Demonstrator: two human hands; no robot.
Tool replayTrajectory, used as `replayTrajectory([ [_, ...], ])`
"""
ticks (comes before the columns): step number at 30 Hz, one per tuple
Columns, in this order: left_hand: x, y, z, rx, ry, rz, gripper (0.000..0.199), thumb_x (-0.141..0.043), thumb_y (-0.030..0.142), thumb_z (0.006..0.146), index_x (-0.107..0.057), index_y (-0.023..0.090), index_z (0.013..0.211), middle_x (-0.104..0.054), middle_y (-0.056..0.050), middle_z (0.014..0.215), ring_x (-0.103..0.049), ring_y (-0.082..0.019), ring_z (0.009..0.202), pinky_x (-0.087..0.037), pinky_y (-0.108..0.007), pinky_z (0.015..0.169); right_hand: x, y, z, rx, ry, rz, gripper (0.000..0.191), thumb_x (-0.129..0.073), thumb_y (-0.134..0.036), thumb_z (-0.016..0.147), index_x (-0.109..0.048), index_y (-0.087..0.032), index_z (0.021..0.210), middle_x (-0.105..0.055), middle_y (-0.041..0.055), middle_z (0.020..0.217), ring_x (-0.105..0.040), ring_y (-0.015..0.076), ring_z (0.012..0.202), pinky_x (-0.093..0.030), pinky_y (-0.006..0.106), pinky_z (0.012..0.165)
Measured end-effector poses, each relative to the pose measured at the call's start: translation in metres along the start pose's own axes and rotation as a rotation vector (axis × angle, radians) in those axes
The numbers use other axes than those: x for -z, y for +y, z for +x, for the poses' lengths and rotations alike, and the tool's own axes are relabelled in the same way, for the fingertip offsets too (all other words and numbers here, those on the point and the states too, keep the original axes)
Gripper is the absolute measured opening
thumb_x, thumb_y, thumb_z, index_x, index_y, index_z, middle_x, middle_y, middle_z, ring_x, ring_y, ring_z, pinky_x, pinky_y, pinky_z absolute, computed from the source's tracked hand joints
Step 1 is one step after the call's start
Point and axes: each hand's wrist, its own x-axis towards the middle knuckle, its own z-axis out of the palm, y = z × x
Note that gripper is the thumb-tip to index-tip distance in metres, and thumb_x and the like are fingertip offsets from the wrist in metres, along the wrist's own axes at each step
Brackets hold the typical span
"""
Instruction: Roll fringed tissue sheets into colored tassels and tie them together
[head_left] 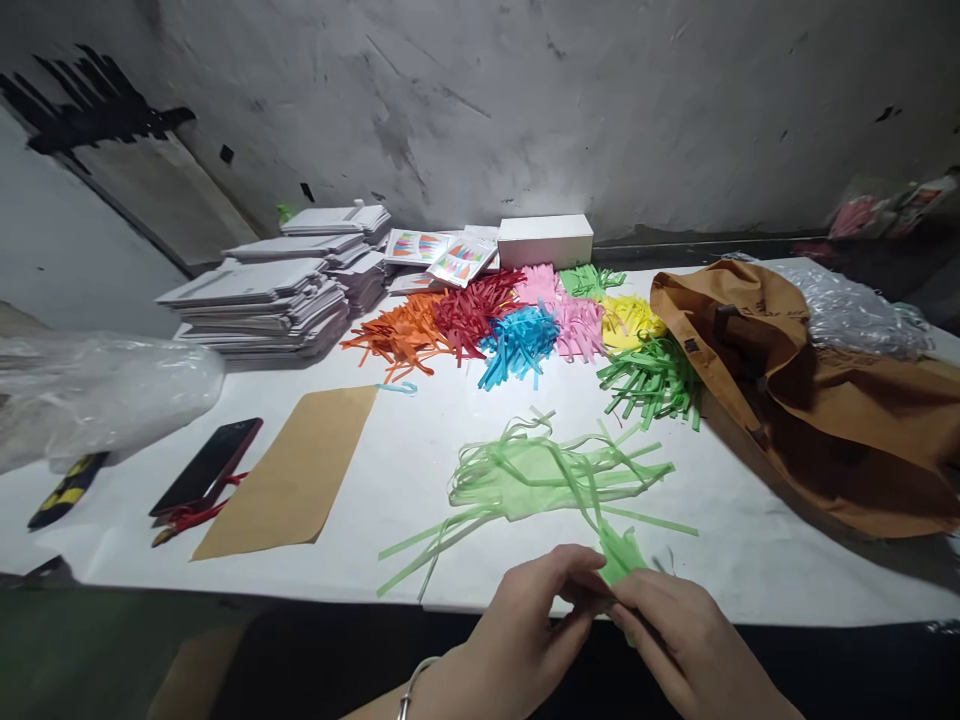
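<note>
Light green fringed tissue paper lies spread on the white table, its strips fanning out to both sides. At the table's front edge, my left hand and my right hand meet with fingertips pinched on a smaller light green tissue piece. Part of that piece is hidden by my fingers. A long green strip runs from it up over the spread paper. Behind lie fringed bundles: orange, red, blue, pink, yellow and darker green.
Stacked white packets and a white box stand at the back. Left are plastic wrap, a phone, a cutter and a brown paper sheet. A brown cloth bag covers the right side.
</note>
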Motion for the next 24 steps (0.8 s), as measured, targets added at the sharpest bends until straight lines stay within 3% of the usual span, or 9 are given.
replayTrajectory([
  [3,0.000,0.001,0.003,0.152,0.047,-0.187,0.029,-0.061,0.009,0.086,-0.059,0.021,0.112,-0.074,-0.005,0.094,-0.073,-0.017,0.081,-0.061,-0.027,0.073,-0.003,0.003,-0.001,-0.027,0.001,0.085,0.021,-0.042,-0.017,0.103,-0.058,-0.024,0.092,-0.061,-0.0037,0.076,-0.060,0.0116,0.066,-0.045,0.022,0.059],
  [6,0.003,0.001,0.005,0.258,0.092,-0.259,0.022,-0.066,0.010,0.081,-0.063,0.020,0.100,-0.074,-0.002,0.082,-0.072,-0.016,0.073,-0.059,-0.025,0.068,-0.005,0.003,-0.002,-0.078,-0.035,0.136,0.014,-0.047,-0.020,0.103,-0.060,-0.026,0.101,-0.065,-0.0039,0.083,-0.063,0.0111,0.071,-0.047,0.020,0.063],
  [9,0.006,-0.001,0.003,0.236,0.090,-0.132,0.023,-0.066,0.012,0.082,-0.066,0.021,0.103,-0.074,-0.002,0.082,-0.071,-0.016,0.075,-0.057,-0.025,0.068,-0.010,0.001,0.002,-0.001,0.016,0.025,0.012,-0.054,-0.027,0.100,-0.057,-0.022,0.111,-0.067,0.0011,0.092,-0.064,0.0153,0.079,-0.050,0.024,0.068],
  [11,0.009,-0.004,-0.001,0.192,0.074,-0.062,0.024,-0.065,0.012,0.083,-0.067,0.022,0.106,-0.074,-0.003,0.084,-0.070,-0.016,0.076,-0.055,-0.024,0.068,-0.016,0.000,0.007,0.122,0.095,-0.101,0.006,-0.052,-0.021,0.100,-0.057,-0.019,0.100,-0.064,0.0025,0.084,-0.061,0.0172,0.074,-0.047,0.028,0.066],
  [13,0.012,-0.005,-0.005,0.159,0.077,-0.032,0.026,-0.062,0.009,0.083,-0.068,0.022,0.105,-0.073,-0.003,0.086,-0.069,-0.016,0.076,-0.055,-0.024,0.068,-0.023,-0.003,0.015,0.218,0.145,-0.186,0.017,-0.047,-0.011,0.098,-0.055,-0.019,0.085,-0.058,0.0013,0.073,-0.054,0.0170,0.067,-0.043,0.030,0.063],
  [17,0.025,-0.007,-0.013,0.203,0.182,-0.037,0.024,-0.062,0.008,0.081,-0.069,0.021,0.100,-0.070,-0.002,0.085,-0.067,-0.015,0.075,-0.055,-0.024,0.067,-0.033,-0.005,0.027,0.247,0.120,-0.184,0.022,-0.047,-0.008,0.095,-0.054,-0.020,0.079,-0.054,0.0005,0.068,-0.050,0.0167,0.064,-0.044,0.033,0.066],
  [20,0.050,-0.011,-0.020,0.206,0.326,-0.084,0.014,-0.063,0.017,0.084,-0.069,0.021,0.096,-0.068,-0.002,0.084,-0.066,-0.015,0.070,-0.056,-0.025,0.062,-0.039,0.002,0.029,0.190,0.076,-0.139,0.014,-0.049,-0.019,0.099,-0.061,-0.019,0.107,-0.066,0.0067,0.093,-0.062,0.0215,0.086,-0.053,0.036,0.080],
  [22,0.081,-0.019,-0.025,0.192,0.485,-0.095,0.009,-0.066,0.022,0.085,-0.069,0.020,0.093,-0.067,-0.002,0.086,-0.065,-0.015,0.065,-0.057,-0.026,0.061,-0.044,0.014,0.031,0.100,0.120,-0.140,0.029,-0.049,-0.027,0.101,-0.054,-0.019,0.129,-0.065,0.0112,0.117,-0.062,0.0233,0.108,-0.055,0.034,0.089],
  [24,0.122,-0.031,-0.029,0.188,0.666,-0.065,0.012,-0.071,0.026,0.082,-0.069,0.019,0.092,-0.068,-0.002,0.086,-0.066,-0.014,0.063,-0.058,-0.028,0.063,-0.050,0.030,0.036,0.042,0.175,-0.199,0.033,-0.048,-0.026,0.102,-0.052,-0.019,0.134,-0.064,0.0118,0.124,-0.062,0.0224,0.115,-0.056,0.031,0.091],
])
